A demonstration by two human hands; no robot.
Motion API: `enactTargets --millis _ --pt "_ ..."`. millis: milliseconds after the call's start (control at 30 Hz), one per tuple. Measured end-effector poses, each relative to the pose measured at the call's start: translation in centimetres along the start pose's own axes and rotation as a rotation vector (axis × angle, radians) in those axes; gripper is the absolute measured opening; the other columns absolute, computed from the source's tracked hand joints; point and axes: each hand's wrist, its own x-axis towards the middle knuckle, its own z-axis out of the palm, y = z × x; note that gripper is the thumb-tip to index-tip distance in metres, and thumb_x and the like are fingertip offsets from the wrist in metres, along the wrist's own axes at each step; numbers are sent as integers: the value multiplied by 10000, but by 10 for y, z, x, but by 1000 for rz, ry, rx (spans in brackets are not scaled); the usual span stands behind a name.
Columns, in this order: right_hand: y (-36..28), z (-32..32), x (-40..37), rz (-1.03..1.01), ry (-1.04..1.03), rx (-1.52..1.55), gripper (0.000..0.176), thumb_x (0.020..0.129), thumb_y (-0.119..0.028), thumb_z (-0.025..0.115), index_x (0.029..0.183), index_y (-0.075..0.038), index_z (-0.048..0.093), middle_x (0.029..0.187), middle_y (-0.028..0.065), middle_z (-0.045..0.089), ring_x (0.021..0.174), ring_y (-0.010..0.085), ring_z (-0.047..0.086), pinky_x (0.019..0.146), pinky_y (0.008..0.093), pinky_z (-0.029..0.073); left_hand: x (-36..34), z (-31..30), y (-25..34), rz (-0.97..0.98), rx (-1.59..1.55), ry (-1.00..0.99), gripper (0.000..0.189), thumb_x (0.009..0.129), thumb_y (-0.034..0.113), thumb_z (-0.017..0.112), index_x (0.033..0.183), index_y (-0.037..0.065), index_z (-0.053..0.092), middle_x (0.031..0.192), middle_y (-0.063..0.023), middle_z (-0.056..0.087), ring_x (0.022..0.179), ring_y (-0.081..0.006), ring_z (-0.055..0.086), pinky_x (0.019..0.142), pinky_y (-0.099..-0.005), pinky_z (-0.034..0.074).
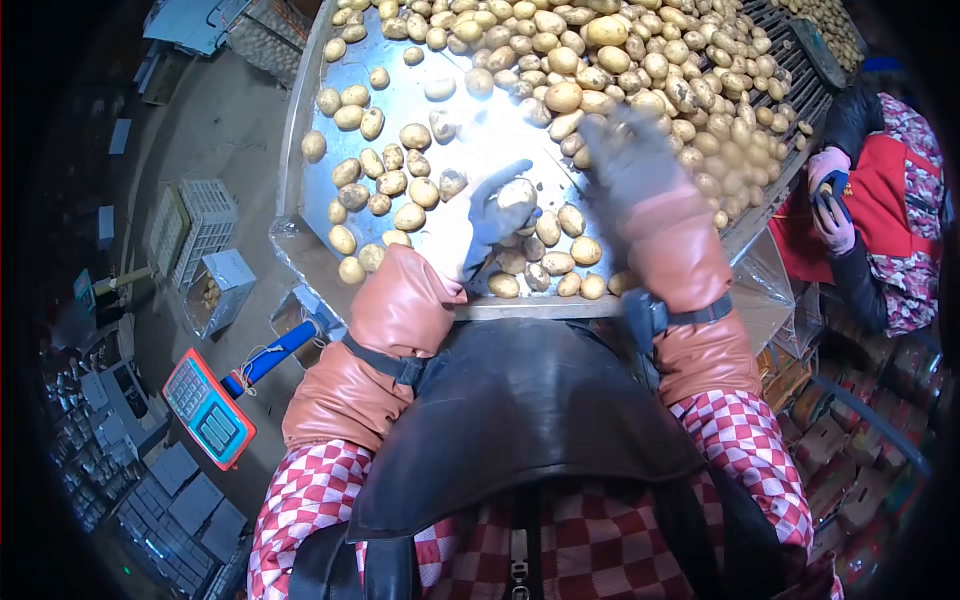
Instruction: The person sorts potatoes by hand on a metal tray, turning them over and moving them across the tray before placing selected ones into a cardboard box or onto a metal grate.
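Note:
My left hand [487, 225], in a grey-blue glove, curls its fingers around a pale potato [517, 194] near the front of the metal sorting table [352, 82]. Several loose potatoes [557, 262] lie just beside and below that hand, along the table's front edge. My right hand [632, 160], also gloved, is smeared by motion at the near edge of the big potato heap [640, 60]. Whether its fingers hold anything is not visible. More potatoes [391, 183] lie spread out on the left part of the metal. Strong glare whitens the middle.
A digital scale display [209, 408] stands on a blue post at the left. Beyond it are a white plastic crate [207, 225] and a box with potatoes [222, 290] on the floor. At the right, a co-worker in a red apron [882, 200] stands by the table's slatted section [782, 50].

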Motion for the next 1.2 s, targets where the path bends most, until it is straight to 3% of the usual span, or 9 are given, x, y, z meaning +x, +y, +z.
enactTargets --millis 133,233,400,500,700,767,900,1000,1200 --pt "27 29 -21 -130 333 290 311 1018 -244 526 1305 -124 538 1108 105 682 999 241 675 867 372 548 7 9 -3 -58 -213 30 609 930 183 710 1418 -31 416 1146 -136 640 1025 -198 673 878 -292 555" --pt "-33 -5 -20 545 -284 1578 360 1011 -256 566 1330 -90 564 1055 109 674 880 200 685 681 308 562 15 18 7 -82 -101 104 601 895 191 754 1362 -54 466 1067 -104 668 911 -164 682 770 -281 567" --pt "-62 21 -13 472 -69 1186 328 1015 -268 556 1236 -33 616 908 94 683 695 162 637 545 291 499 20 31 -10 38 -132 179 595 858 156 782 1362 -26 523 1095 -86 653 898 -139 640 731 -264 534" --pt "-58 39 -17 375 55 1143 297 1008 -276 562 1133 -23 654 832 83 678 620 147 603 534 289 492 14 15 -10 394 597 50 601 880 83 733 1430 24 498 1182 -100 630 1013 -183 634 816 -299 542" --pt "-67 7 -33 333 -299 1164 379 997 -266 571 1314 -59 562 1107 73 650 897 141 647 672 239 537 -7 36 33 41 973 -103 488 857 168 748 1294 7 599 1163 -121 682 980 -253 683 832 -365 563" --pt "-61 15 -36 283 -370 1006 371 993 -284 576 1291 -64 588 1122 80 647 929 138 657 652 244 548 -5 32 0 135 901 -73 533 847 226 773 1281 -24 590 1113 -93 705 887 -243 696 791 -351 562" --pt "-70 15 -35 -104 380 743 296 1001 -301 559 1186 -84 636 987 42 657 692 107 620 486 245 474 -3 33 2 15 321 -57 474 941 304 685 1273 -21 592 1101 -88 701 917 -198 678 802 -316 550" --pt "-37 46 -30 504 -248 1737 321 1017 -342 556 1152 -57 618 825 -7 582 532 40 469 449 176 356 -1 29 -7 -55 -117 -24 452 985 427 582 1191 26 619 960 -58 699 682 -106 646 559 -230 506" --pt "-73 28 -19 355 31 1081 546 892 -417 716 1213 8 595 771 104 664 623 220 662 544 349 522 -2 23 -7 2 -33 11 453 1059 421 443 1143 14 622 1072 -80 657 827 -135 635 680 -235 508"
